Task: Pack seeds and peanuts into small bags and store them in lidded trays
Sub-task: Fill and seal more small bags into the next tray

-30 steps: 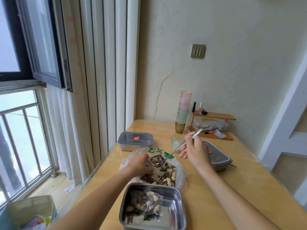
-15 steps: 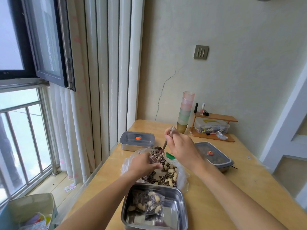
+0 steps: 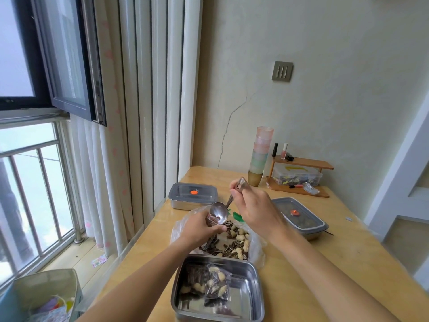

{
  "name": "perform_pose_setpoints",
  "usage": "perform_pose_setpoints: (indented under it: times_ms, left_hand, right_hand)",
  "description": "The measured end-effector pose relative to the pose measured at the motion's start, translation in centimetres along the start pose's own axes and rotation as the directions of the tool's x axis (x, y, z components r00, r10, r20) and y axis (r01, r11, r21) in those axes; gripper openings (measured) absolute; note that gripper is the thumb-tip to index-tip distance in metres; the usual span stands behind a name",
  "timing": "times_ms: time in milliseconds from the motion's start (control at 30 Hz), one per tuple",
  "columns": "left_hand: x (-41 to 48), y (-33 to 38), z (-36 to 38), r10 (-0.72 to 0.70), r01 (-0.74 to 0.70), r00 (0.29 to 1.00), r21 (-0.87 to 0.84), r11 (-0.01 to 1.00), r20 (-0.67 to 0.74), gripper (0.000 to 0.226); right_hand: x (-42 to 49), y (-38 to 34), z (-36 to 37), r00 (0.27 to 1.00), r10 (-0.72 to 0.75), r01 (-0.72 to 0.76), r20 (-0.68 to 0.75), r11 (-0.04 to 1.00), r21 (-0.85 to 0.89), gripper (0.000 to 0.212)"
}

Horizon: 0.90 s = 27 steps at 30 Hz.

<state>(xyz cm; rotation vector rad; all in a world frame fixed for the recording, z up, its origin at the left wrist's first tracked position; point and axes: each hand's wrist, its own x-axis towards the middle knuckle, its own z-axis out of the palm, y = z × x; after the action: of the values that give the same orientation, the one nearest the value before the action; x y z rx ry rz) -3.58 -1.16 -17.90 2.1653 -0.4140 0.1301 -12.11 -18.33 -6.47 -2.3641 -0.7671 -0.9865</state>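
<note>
Pale wood surface (image 3: 348,242) beside the window (image 3: 34,182) carries my work. My left hand (image 3: 199,228) pinches a small bag (image 3: 210,220) above the loose pile of seeds and peanuts (image 3: 234,242). My right hand (image 3: 253,208) grips a spoon (image 3: 219,212) by its handle, bowl at the bag's mouth. Nearest me, an open steel tray (image 3: 253,298) holds filled bags (image 3: 216,289). Two lidded trays sit beyond, one left (image 3: 192,196), one right (image 3: 299,214).

Nothing reads clearly; the green print (image 3: 238,216) on the plastic bag (image 3: 257,245) is mostly hidden.
</note>
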Motion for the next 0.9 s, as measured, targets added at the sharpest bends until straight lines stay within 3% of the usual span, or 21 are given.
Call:
perform_pose_setpoints:
  times_ms: [200,300,400,500,600,667,767,900]
  left_hand:
    - [-0.1,-0.1,-0.2,-0.039,0.039,0.999,0.010,0.999,0.006,0.055]
    - [-0.4,0.2,-0.6,-0.025,0.025,1.000,-0.003,1.000,0.007,0.043]
    - [-0.6,-0.2,-0.9,-0.012,0.012,1.000,-0.037,0.999,-0.008,0.043]
    - [-0.7,-0.9,-0.9,-0.027,0.028,1.000,-0.075,0.997,0.007,0.048]
    - [-0.8,-1.0,-0.7,-0.008,0.009,1.000,-0.095,0.995,0.010,0.043]
    - [-0.9,-0.7,-0.6,-0.006,0.006,1.000,-0.109,0.994,0.006,0.041]
    - [-0.7,0.0,-0.4,-0.004,0.007,1.000,-0.165,0.986,0.020,0.041]
    - [0.0,-0.2,0.1,0.003,0.005,0.999,-0.199,0.980,0.036,0.046]
  right_hand:
    - [-0.3,0.8,-0.2,0.997,0.006,-0.006,-0.080,1.000,-0.005,0.033]
    - [-0.8,1.8,0.0,0.957,0.192,-0.187,-0.217,0.981,0.043,0.032]
    - [-1.5,3.2,0.0,0.828,0.500,-0.471,-0.255,0.866,0.169,0.029]
    - [-2.7,5.5,0.5,0.636,0.741,-0.696,-0.216,0.671,0.254,0.032]
    - [-4.5,8.2,1.8,0.428,0.900,-0.826,-0.086,0.428,0.366,0.036]
    - [-5.7,9.2,2.9,0.333,0.943,-0.840,0.023,0.286,0.462,0.036]
    - [-7.2,9.6,4.2,0.261,0.962,-0.875,0.078,0.202,0.441,0.043]
    - [-7.8,9.6,4.8,0.284,0.958,-0.941,0.028,0.273,0.199,0.050]
